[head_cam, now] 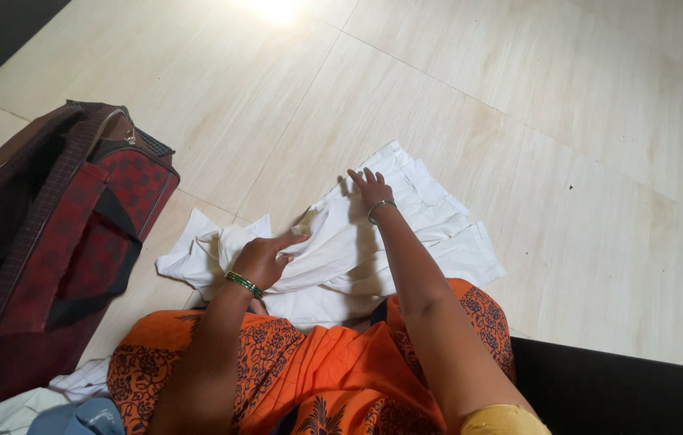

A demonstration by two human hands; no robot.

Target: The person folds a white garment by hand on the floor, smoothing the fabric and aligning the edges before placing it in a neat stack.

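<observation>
Pale tiled floor (518,121), glare patch at top. White garment (373,242), pleated and partly folded, lies spread on the floor just in front of the person's knees, which are draped in orange patterned cloth (309,370).

Left hand (265,259), green bangle at wrist, fingers curled, pinching a fold near the garment's left part. Right hand (372,189), also bangled, fingers spread flat, pressing the cloth's far edge down.

Step, as judged: mid-fold, one hand anchoring, the other gathering a flap. Next move likely calls for drawing the gathered flap across while the flat hand keeps the pleats from shifting.

Dark red checked bag (51,242) stands open to the left, apart from the garment. More pale cloth (27,407) at lower left.
</observation>
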